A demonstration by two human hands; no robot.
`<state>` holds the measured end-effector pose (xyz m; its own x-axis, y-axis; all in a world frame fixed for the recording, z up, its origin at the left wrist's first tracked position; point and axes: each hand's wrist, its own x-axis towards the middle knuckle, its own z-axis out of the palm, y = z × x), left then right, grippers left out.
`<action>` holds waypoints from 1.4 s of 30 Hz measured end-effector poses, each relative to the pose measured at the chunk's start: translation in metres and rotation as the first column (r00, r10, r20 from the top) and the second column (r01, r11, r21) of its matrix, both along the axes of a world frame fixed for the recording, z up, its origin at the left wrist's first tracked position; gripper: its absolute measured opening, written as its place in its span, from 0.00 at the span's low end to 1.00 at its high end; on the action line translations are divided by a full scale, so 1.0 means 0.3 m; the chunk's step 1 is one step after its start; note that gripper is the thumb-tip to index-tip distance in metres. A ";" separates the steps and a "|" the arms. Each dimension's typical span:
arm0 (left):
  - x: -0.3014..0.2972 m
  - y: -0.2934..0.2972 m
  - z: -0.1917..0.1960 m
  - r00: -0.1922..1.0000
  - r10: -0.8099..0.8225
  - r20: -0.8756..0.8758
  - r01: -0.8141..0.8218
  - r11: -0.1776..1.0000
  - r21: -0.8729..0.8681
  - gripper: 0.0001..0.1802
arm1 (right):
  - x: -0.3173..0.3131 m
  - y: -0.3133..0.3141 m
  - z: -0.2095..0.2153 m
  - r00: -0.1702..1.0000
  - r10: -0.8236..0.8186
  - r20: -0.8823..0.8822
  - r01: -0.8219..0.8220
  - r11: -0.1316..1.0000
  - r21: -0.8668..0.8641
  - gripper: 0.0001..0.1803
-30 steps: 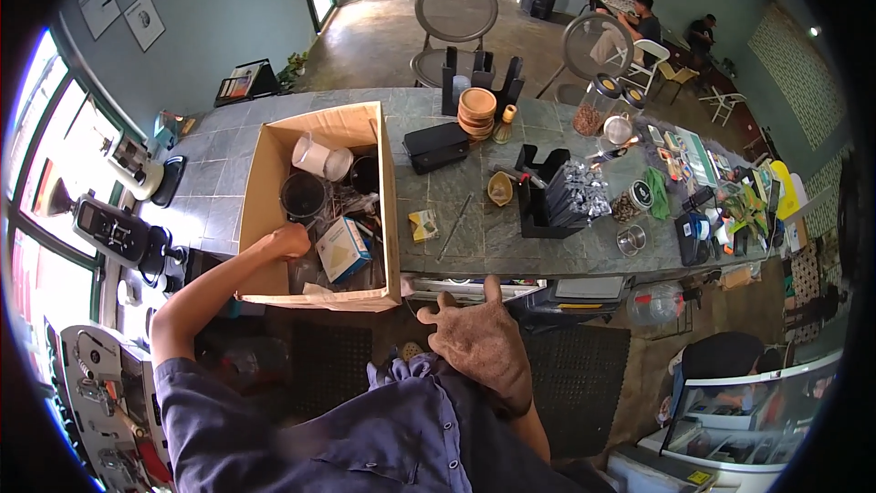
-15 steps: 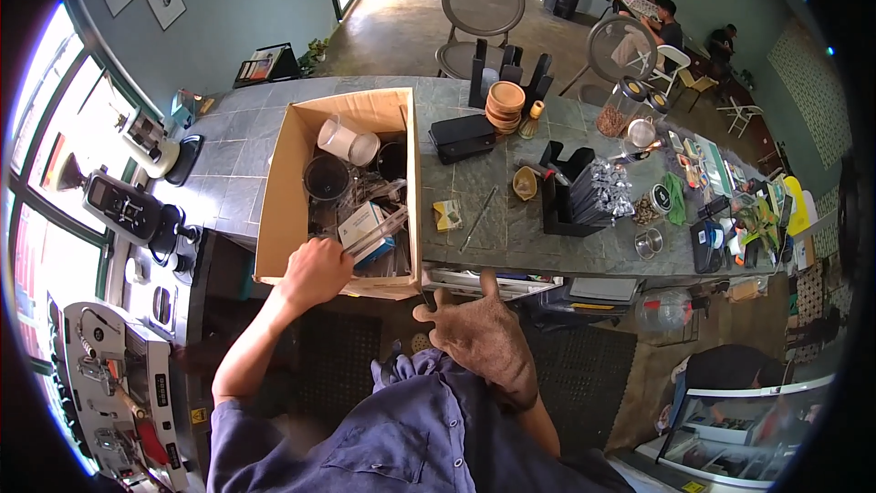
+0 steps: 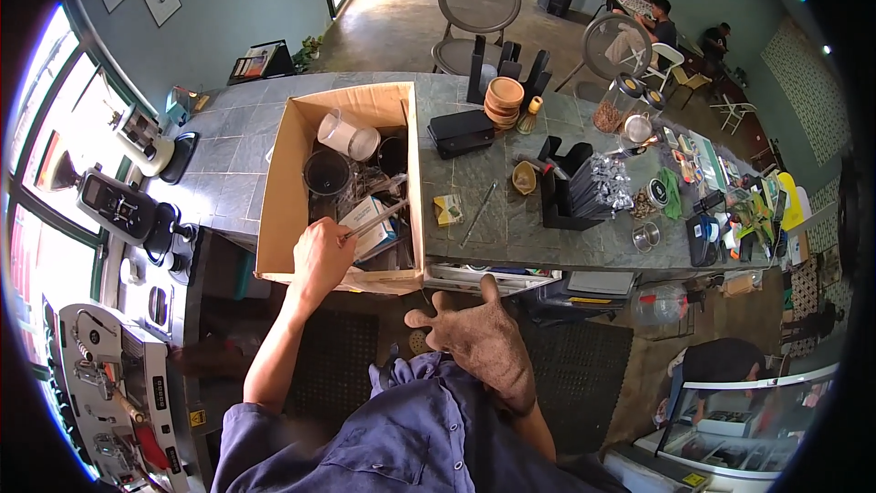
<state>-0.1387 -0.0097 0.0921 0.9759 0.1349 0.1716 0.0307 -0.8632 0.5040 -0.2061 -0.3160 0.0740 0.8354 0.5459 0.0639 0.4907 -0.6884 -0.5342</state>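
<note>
My left hand (image 3: pixel 321 260) is over the front edge of a cardboard box (image 3: pixel 276 192), its fingers pinched on a thin, pale straw-like stick (image 3: pixel 381 217). The stick slants up to the right across a blue-and-white carton (image 3: pixel 368 226). Behind these, the box holds a black cup (image 3: pixel 327 172), clear plastic cups (image 3: pixel 338 133) and see-through wrapping. My right hand (image 3: pixel 484 342) wears a brown fuzzy glove and hangs in front of the counter with its fingers apart, holding nothing.
On the grey tiled counter (image 3: pixel 365 84) stand a black case (image 3: pixel 461 133), stacked terracotta saucers (image 3: pixel 504 102), a yellow packet (image 3: pixel 448 210) and a black holder of wrapped sticks (image 3: pixel 598 192). A partly open drawer (image 3: pixel 493 279) juts out below. Someone bends near a glass display case (image 3: pixel 757 420) at right.
My left hand has moved a little forward, farther over the box, and the stick in it has shifted slightly. The gloved right hand is almost where it was.
</note>
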 end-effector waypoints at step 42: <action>-0.232 -0.374 0.071 0.977 -0.199 -0.072 -0.038 0.169 -0.985 0.06 | 0.048 0.177 0.302 0.911 -0.341 0.232 0.258 0.910 0.324 0.18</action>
